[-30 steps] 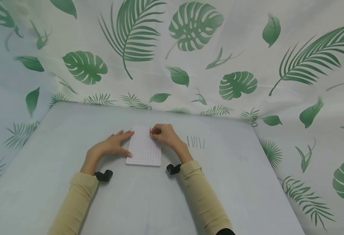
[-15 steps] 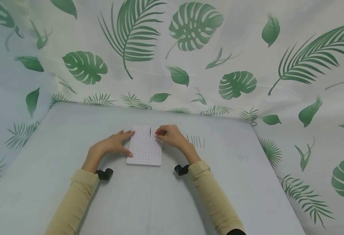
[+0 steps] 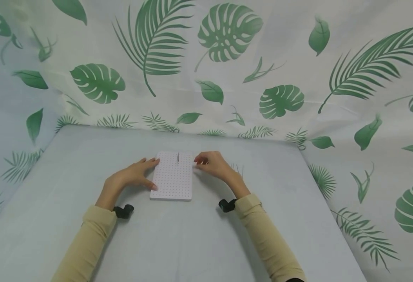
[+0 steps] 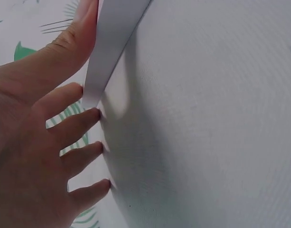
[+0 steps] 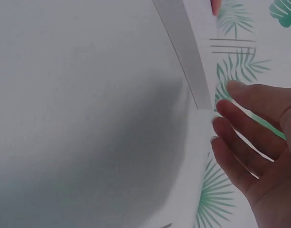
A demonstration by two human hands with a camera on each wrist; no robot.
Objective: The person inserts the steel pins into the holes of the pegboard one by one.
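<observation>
A white board (image 3: 171,182) dotted with rows of small holes lies flat on the table. Several thin dark sticks (image 3: 178,159) stand upright near its far end; the right wrist view separates three sticks (image 5: 233,46). My left hand (image 3: 130,175) rests against the board's left edge, thumb and fingers spread; in the left wrist view the thumb (image 4: 64,52) touches the board's side (image 4: 112,38). Just off the board's right edge is my right hand (image 3: 213,162), fingers loosely bent. In the right wrist view nothing shows between its thumb and fingers (image 5: 235,118).
More thin sticks (image 3: 243,171) lie on the table right of the board, partly hidden behind the right hand. The pale tabletop (image 3: 178,235) reaches to a leaf-printed curtain (image 3: 178,94) at the back and sides. Each wrist carries a small black camera (image 3: 123,211).
My right hand has let go of a stick at the board's far end and moved right, off the board. The sticks stay upright. My left hand has kept its place.
</observation>
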